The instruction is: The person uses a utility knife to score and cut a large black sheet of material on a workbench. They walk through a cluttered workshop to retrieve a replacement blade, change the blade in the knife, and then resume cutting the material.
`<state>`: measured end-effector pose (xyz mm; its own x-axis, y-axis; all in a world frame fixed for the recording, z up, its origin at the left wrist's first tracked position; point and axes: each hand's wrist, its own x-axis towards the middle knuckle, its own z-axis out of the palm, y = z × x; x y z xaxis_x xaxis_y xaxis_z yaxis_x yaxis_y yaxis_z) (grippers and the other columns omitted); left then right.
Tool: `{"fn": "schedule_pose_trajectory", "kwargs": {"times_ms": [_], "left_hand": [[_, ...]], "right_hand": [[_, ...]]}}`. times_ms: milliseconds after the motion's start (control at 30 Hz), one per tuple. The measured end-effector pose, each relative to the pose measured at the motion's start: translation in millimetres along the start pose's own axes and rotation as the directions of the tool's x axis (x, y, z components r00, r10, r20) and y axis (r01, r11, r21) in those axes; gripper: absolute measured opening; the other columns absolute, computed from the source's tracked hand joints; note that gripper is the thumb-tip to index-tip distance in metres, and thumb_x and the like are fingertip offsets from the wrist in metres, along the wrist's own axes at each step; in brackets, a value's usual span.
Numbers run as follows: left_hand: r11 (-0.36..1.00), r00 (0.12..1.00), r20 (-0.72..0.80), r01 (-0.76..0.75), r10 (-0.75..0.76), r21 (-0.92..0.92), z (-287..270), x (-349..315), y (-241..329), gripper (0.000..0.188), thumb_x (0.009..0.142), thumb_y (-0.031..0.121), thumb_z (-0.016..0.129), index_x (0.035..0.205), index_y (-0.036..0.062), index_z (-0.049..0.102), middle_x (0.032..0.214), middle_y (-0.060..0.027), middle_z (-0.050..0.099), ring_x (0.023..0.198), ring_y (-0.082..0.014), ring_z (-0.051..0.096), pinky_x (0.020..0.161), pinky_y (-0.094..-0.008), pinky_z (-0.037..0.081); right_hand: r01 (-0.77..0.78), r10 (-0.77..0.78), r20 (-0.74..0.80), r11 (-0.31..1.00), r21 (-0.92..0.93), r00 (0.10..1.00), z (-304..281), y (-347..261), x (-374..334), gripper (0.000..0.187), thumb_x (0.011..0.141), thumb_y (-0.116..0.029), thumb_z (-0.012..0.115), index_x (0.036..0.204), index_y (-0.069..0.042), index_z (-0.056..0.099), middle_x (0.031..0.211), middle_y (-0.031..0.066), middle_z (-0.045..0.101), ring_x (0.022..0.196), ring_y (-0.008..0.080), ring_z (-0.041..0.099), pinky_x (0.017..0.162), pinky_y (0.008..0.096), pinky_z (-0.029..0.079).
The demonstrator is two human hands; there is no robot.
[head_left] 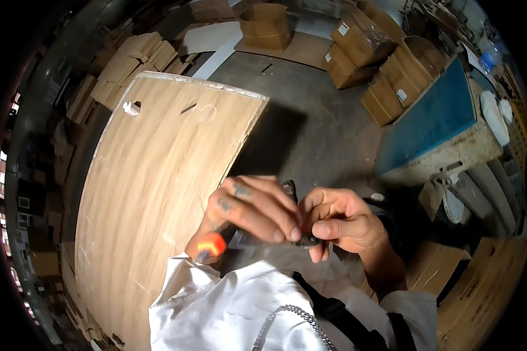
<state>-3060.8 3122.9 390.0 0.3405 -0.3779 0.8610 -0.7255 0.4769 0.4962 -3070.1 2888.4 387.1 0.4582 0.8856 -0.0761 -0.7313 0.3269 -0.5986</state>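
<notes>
Bench (152, 169): wood-grain top, ragged pale edging, on the person's left. White bottle (132, 109) near its far left corner, dark strip (188, 108) just in from the far edge. Grey floor (328, 128) off its right edge. Flat cardboard stack (129, 64) beyond the far left corner, open boxes (366, 35) across the floor, blue panel (433, 126) on the right.

Small dark part (308, 240) is up in the hands, in front of the white shirt (234, 304), clear of the bench's right edge. Right hand (345, 225) pinches it, thumb on top. Left hand (255, 207) has curled fingertips at its other end; thumb hidden, so can't tell if it grips.

Part mostly covered, kind unclear. Left fingers blurred. Orange patch on left wrist: band or light, can't tell. Bench's near end cut off by shirt and dark rim.
</notes>
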Motion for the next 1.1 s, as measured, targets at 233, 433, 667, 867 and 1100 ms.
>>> {"fn": "schedule_pose_trajectory", "kwargs": {"times_ms": [233, 433, 667, 867, 1100], "left_hand": [[0.887, 0.637, -0.618, 0.316, -0.462, -0.337, -60.5, -4.8, -98.8, 0.055, 0.096, 0.051, 0.057, 0.12, 0.001, 0.058, 0.1, -0.0135, 0.066, 0.082, -0.019, 0.06, 0.065, -0.0308, 0.048], [0.687, 0.185, -0.708, -0.171, -0.682, -0.706, -139.8, 21.2, -173.8, 0.068, 0.1, 0.061, 0.039, 0.126, 0.0003, 0.054, 0.099, -0.0122, 0.057, 0.081, -0.0217, 0.051, 0.064, -0.0311, 0.045], [0.669, 0.223, -0.728, -0.291, -0.648, -0.684, -208.0, 54.6, -242.9, 0.059, 0.102, 0.056, 0.037, 0.124, 0.0039, 0.055, 0.099, -0.0119, 0.055, 0.081, -0.0228, 0.049, 0.065, -0.0311, 0.045], [0.693, 0.226, -0.739, -0.258, -0.634, -0.674, -251.5, 77.2, -317.6, 0.061, 0.102, 0.058, 0.038, 0.125, 0.0042, 0.055, 0.098, -0.0124, 0.056, 0.083, -0.0238, 0.051, 0.065, -0.0314, 0.045], [0.705, 0.318, -0.701, -0.125, -0.638, -0.698, -311.0, 129.2, -433.8, 0.063, 0.101, 0.059, 0.038, 0.128, 0.0046, 0.054, 0.095, -0.0143, 0.057, 0.082, -0.024, 0.052, 0.064, -0.0314, 0.045]], "right_hand": [[0.308, -0.368, -0.434, 0.929, -0.205, 0.822, -39.7, -68.3, 81.1, 0.022, 0.092, -0.001, 0.061, 0.113, 0.002, 0.053, 0.091, 0.0163, 0.068, 0.073, 0.0233, 0.071, 0.062, 0.0282, 0.06], [0.232, -0.596, -0.505, 0.759, -0.608, 0.624, -82.0, -118.4, 131.9, 0.025, 0.087, 0.007, 0.062, 0.11, 0.004, 0.051, 0.087, 0.0152, 0.068, 0.07, 0.0223, 0.071, 0.063, 0.0288, 0.06], [0.069, -0.475, -0.598, 0.816, -0.574, 0.646, -130.9, -160.2, 179.6, 0.027, 0.086, 0.009, 0.063, 0.108, 0.002, 0.051, 0.085, 0.0145, 0.068, 0.069, 0.02, 0.071, 0.062, 0.0271, 0.059], [0.042, -0.45, -0.633, 0.834, -0.551, 0.63, -184.9, -214.9, 220.2, 0.027, 0.086, 0.009, 0.064, 0.108, 0.001, 0.051, 0.086, 0.0146, 0.068, 0.069, 0.0183, 0.071, 0.061, 0.0262, 0.058], [0.076, -0.512, -0.577, 0.786, -0.613, 0.636, -270.0, -319.5, 264.9, 0.026, 0.088, 0.007, 0.064, 0.109, 0.002, 0.051, 0.087, 0.014, 0.068, 0.072, 0.0168, 0.071, 0.063, 0.0263, 0.059]]}}
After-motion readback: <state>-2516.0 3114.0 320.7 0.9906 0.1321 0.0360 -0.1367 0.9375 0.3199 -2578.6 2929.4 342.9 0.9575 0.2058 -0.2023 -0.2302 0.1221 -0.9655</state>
